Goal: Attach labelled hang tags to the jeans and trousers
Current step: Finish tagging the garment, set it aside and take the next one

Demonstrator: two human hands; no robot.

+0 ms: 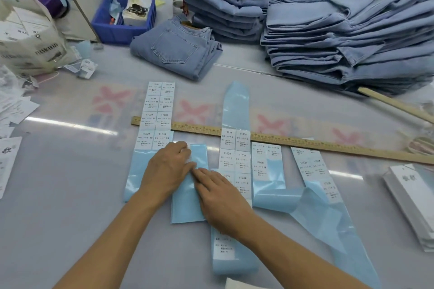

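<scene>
Several light-blue backing strips with white size stickers lie on the table, an XS strip (159, 110) at the left and an L strip (234, 155) in the middle. Both hands meet on a bare blue strip (187, 204) between them. My left hand (168, 168) lies on it with something small and white under its fingertips. My right hand (219, 197) rests flat beside it, fingertips touching the left hand. A white hang-tag stack (413, 197) sits at the right edge. One folded pair of jeans (176, 50) lies behind the strips.
A long wooden ruler (293, 141) crosses the table under the strips. Tall stacks of folded jeans (347, 30) fill the back right. A blue bin (124, 16) and a paper bag (30, 37) with loose tags stand at the back left. A second ruler (397, 105) lies at the right.
</scene>
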